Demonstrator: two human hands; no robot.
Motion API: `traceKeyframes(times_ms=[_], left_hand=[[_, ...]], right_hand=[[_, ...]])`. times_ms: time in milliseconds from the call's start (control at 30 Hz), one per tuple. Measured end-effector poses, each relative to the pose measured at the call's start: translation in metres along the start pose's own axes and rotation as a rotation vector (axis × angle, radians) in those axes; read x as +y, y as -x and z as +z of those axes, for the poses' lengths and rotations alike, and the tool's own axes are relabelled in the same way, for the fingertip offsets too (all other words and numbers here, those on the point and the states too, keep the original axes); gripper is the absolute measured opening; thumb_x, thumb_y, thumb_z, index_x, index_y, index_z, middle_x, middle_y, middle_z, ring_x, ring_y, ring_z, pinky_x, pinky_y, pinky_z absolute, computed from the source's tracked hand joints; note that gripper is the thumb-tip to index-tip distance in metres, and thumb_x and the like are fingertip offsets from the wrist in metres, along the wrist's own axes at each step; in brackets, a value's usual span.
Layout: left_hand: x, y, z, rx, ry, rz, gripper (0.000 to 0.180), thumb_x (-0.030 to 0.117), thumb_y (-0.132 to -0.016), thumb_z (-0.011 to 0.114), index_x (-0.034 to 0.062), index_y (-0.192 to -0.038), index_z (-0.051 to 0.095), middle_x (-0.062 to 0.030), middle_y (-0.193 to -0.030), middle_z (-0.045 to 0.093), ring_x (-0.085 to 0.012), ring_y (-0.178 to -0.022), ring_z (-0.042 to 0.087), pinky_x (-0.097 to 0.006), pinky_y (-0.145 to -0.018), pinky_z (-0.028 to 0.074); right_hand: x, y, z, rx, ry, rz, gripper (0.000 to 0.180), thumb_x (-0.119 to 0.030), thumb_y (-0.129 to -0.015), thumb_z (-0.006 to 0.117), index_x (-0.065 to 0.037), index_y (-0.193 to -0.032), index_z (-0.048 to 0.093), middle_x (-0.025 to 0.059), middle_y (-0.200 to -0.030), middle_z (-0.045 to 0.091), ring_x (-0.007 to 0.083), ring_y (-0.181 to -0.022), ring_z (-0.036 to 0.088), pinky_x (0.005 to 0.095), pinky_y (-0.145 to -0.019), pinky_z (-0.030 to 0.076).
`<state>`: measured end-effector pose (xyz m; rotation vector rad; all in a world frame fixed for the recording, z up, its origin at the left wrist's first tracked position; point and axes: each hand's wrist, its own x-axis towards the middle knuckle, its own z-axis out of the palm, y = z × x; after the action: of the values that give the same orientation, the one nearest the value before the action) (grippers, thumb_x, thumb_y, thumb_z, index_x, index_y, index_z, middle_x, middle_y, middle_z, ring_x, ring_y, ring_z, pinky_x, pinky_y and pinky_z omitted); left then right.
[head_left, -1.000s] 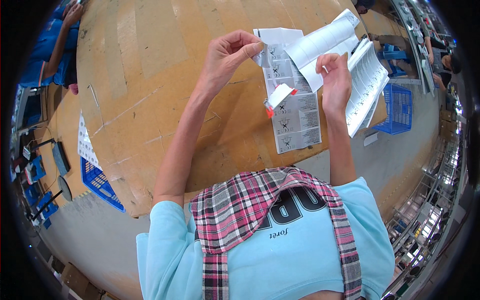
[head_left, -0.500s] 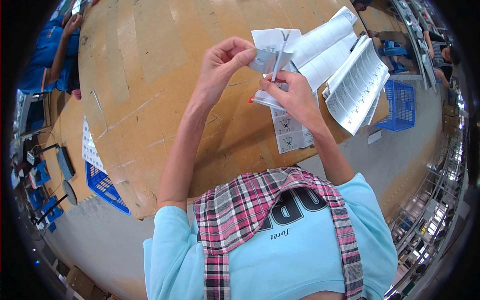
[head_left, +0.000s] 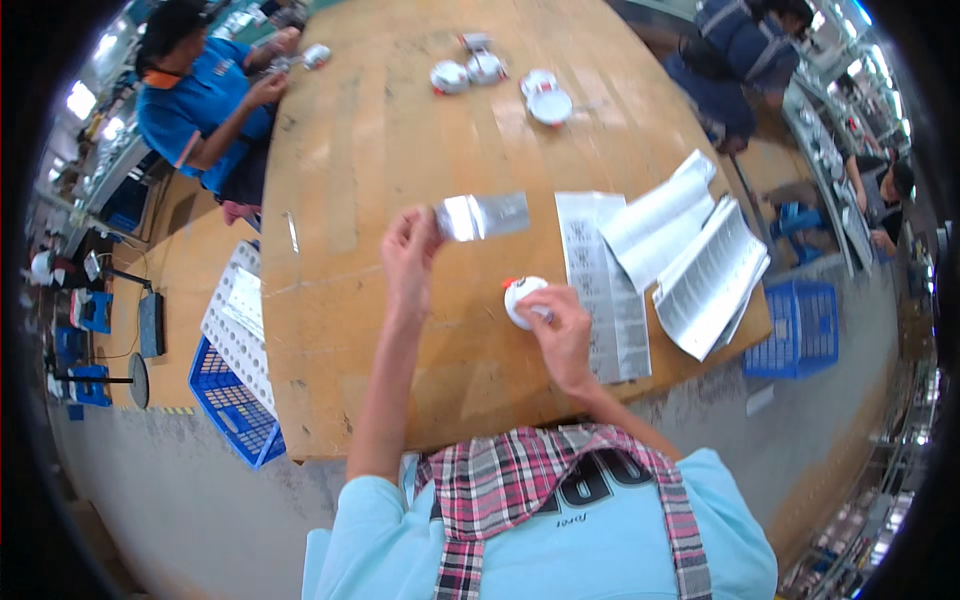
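My left hand (head_left: 410, 243) is closed, pinching one end of a shiny silver rectangular strip (head_left: 492, 216) above the table. To its right, my right hand (head_left: 562, 335) grips a small white round fixture (head_left: 519, 296) with a red tab at its edge, low over the tabletop. My fingers cover part of the fixture, and its cable is hard to make out. Beside my right hand lies a long printed label sheet (head_left: 590, 245) with dark markings.
Loose label sheets (head_left: 660, 225) and a curled stack (head_left: 708, 285) lie on the brown table (head_left: 350, 330). Several white round fixtures (head_left: 549, 106) sit at the far side. A person in blue (head_left: 205, 105) works at the left edge. Blue crates (head_left: 795, 325) stand beside the table.
My hands have parted: the left holds the silver strip away from the fixture, the right has lowered the fixture toward the table. The view has tilted up, showing more of the far side.
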<state>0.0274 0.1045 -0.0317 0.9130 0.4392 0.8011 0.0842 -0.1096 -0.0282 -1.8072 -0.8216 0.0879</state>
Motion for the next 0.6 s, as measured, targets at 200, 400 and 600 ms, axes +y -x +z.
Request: traceKeyframes(times_ms=[200,400,600], left_hand=[[-0.021,0.030,-0.012,0.027,0.185,-0.188,0.012,0.017,-0.094,0.057,0.0084,-0.102,0.059,-0.0013,-0.092,0.064,-0.0111,-0.082,0.063,-0.028,-0.076,0.052],[-0.029,0.006,-0.051,-0.002,0.420,-0.145,0.013,0.019,-0.094,0.056,0.0071,-0.099,0.058,-0.0014,-0.090,0.064,-0.0120,-0.077,0.061,-0.031,-0.076,0.052],[0.003,0.002,-0.081,-0.106,0.747,-0.114,0.016,0.013,-0.093,0.054,0.0042,-0.106,0.056,-0.0010,-0.086,0.061,-0.0118,-0.078,0.058,-0.034,-0.089,0.046]], right_hand=[[0.007,-0.006,0.029,-0.078,0.123,-0.100,0.014,-0.014,-0.075,0.072,-0.005,-0.085,0.069,0.0099,-0.088,0.061,0.0265,-0.086,0.058,0.0362,-0.076,0.047],[0.014,-0.028,0.036,-0.289,-0.055,0.061,0.017,-0.016,-0.081,0.068,-0.003,-0.092,0.066,0.0121,-0.088,0.060,0.0234,-0.079,0.060,0.0337,-0.071,0.049],[0.017,-0.051,-0.003,-0.132,-0.100,0.029,0.013,-0.007,-0.085,0.062,-0.002,-0.096,0.066,0.0090,-0.093,0.062,0.0163,-0.080,0.060,0.0278,-0.071,0.048]])
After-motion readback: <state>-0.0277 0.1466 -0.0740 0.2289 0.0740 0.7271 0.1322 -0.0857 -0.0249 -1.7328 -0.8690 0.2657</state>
